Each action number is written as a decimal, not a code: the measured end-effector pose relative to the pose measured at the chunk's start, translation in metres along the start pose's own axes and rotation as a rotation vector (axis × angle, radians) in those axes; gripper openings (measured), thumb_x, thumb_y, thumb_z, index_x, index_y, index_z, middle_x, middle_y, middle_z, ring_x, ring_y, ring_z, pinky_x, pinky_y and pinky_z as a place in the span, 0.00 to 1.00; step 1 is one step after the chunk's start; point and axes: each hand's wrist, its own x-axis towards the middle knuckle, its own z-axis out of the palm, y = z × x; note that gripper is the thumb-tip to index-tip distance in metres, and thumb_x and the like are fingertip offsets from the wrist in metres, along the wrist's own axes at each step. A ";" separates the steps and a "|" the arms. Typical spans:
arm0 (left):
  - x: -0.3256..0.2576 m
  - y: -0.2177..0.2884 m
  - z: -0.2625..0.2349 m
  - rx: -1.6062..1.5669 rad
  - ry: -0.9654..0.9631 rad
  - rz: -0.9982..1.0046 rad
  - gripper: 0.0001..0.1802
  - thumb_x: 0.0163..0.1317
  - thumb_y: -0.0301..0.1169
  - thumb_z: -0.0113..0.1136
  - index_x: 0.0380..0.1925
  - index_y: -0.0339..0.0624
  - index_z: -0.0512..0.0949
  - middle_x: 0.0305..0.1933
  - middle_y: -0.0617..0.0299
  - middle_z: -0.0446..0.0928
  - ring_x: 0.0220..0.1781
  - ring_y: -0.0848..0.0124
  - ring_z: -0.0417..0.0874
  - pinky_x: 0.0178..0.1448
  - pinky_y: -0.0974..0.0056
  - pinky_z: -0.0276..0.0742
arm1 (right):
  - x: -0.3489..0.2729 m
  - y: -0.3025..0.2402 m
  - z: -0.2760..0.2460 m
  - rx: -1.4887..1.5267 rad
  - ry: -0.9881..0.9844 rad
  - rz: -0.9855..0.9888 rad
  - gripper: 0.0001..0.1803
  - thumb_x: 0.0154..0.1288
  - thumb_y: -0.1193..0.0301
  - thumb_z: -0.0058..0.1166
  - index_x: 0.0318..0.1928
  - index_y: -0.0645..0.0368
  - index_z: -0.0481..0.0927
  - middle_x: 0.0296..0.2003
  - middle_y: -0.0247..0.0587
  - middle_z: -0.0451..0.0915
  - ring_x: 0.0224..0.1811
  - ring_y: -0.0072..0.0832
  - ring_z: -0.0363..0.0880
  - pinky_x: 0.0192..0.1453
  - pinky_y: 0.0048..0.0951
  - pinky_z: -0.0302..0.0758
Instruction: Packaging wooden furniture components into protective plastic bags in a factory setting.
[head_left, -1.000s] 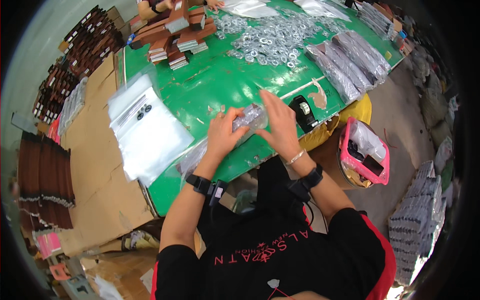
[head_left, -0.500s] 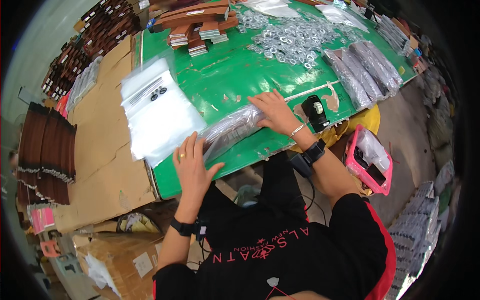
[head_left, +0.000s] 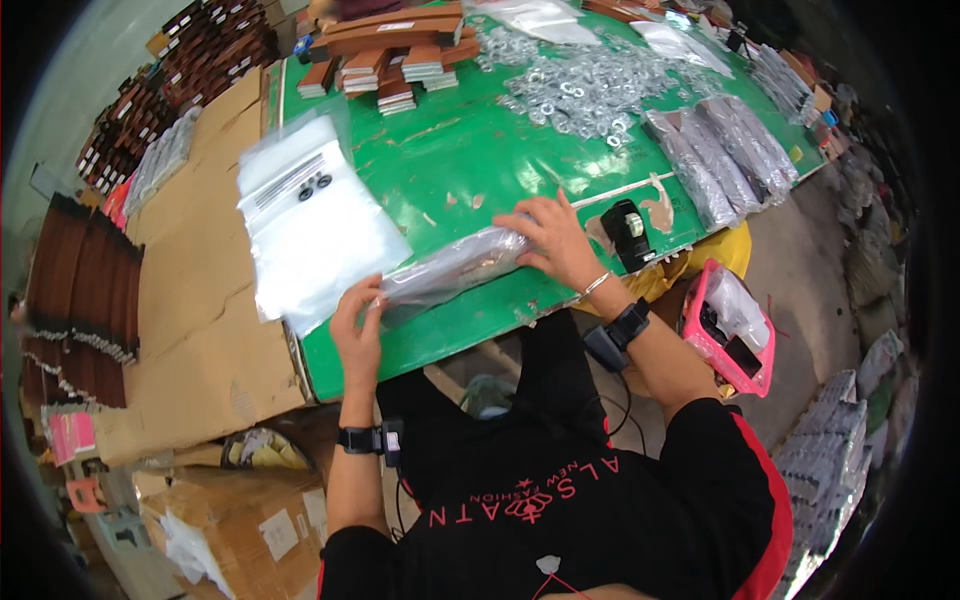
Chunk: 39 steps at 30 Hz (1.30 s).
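Note:
A long bundle in a clear plastic bag [head_left: 455, 268] lies slantwise along the near edge of the green table. What is inside looks greyish brown through the film. My left hand [head_left: 358, 325] pinches the loose left end of the bag between thumb and fingers. At the other end, my right hand [head_left: 557, 243] curls its fingers over the top with the thumb on the near side. Left of the bundle lies a stack of flat clear plastic bags [head_left: 325, 225] with dark round marks printed on it. A black tape dispenser [head_left: 628, 236] sits just right of my right hand.
Wrapped bundles [head_left: 715, 160] lie at the right of the green table [head_left: 430, 170]. Behind are a heap of clear ring-shaped pieces [head_left: 590, 95] and stacked brown slats [head_left: 390, 50]. Cardboard [head_left: 200, 290] covers the surface at left. A pink basket [head_left: 755, 375] stands low on the right.
My left hand has gone from spread fingers to a pinch on the bag's left end. That end looks flatter and more stretched out. My right hand remains at the right end, its fingers slightly more curled.

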 end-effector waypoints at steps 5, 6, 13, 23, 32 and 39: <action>-0.018 -0.023 0.007 -0.003 0.183 -0.086 0.03 0.63 0.20 0.61 0.36 0.32 0.81 0.39 0.55 0.82 0.41 0.65 0.81 0.50 0.64 0.75 | -0.005 -0.015 0.012 -0.005 -0.007 -0.023 0.43 0.46 0.66 0.73 0.66 0.33 0.72 0.58 0.33 0.72 0.67 0.38 0.67 0.77 0.67 0.50; -0.020 -0.022 0.011 -0.019 0.207 -0.100 0.02 0.63 0.19 0.60 0.35 0.32 0.80 0.38 0.56 0.80 0.39 0.67 0.80 0.48 0.65 0.75 | -0.008 -0.015 0.011 0.017 -0.011 -0.017 0.44 0.46 0.67 0.73 0.67 0.33 0.71 0.58 0.33 0.71 0.68 0.38 0.66 0.77 0.70 0.48; -0.022 -0.018 0.020 0.006 0.242 -0.061 0.02 0.63 0.18 0.59 0.34 0.33 0.80 0.32 0.57 0.74 0.35 0.66 0.74 0.42 0.64 0.70 | -0.003 -0.016 -0.001 -0.103 -0.049 -0.073 0.42 0.51 0.56 0.71 0.68 0.32 0.69 0.57 0.36 0.74 0.68 0.40 0.67 0.78 0.74 0.37; -0.012 -0.023 0.031 0.062 0.257 0.020 0.01 0.62 0.22 0.61 0.33 0.36 0.80 0.32 0.57 0.72 0.37 0.62 0.73 0.41 0.61 0.68 | 0.038 -0.011 0.011 0.471 -0.126 -0.195 0.16 0.56 0.59 0.71 0.38 0.54 0.82 0.37 0.34 0.82 0.43 0.35 0.81 0.49 0.35 0.73; -0.017 -0.026 0.035 0.074 0.334 -0.040 0.05 0.65 0.26 0.61 0.31 0.36 0.80 0.30 0.59 0.69 0.35 0.65 0.71 0.40 0.62 0.66 | 0.040 -0.034 0.018 0.525 -0.050 0.015 0.11 0.56 0.59 0.68 0.34 0.50 0.84 0.34 0.34 0.84 0.38 0.36 0.83 0.43 0.36 0.75; -0.010 -0.024 0.040 -0.176 0.360 -0.192 0.09 0.71 0.28 0.56 0.41 0.36 0.83 0.31 0.67 0.73 0.31 0.77 0.66 0.36 0.67 0.62 | 0.040 -0.038 0.018 0.512 -0.038 0.126 0.09 0.57 0.61 0.66 0.36 0.49 0.86 0.36 0.33 0.86 0.41 0.34 0.85 0.44 0.35 0.77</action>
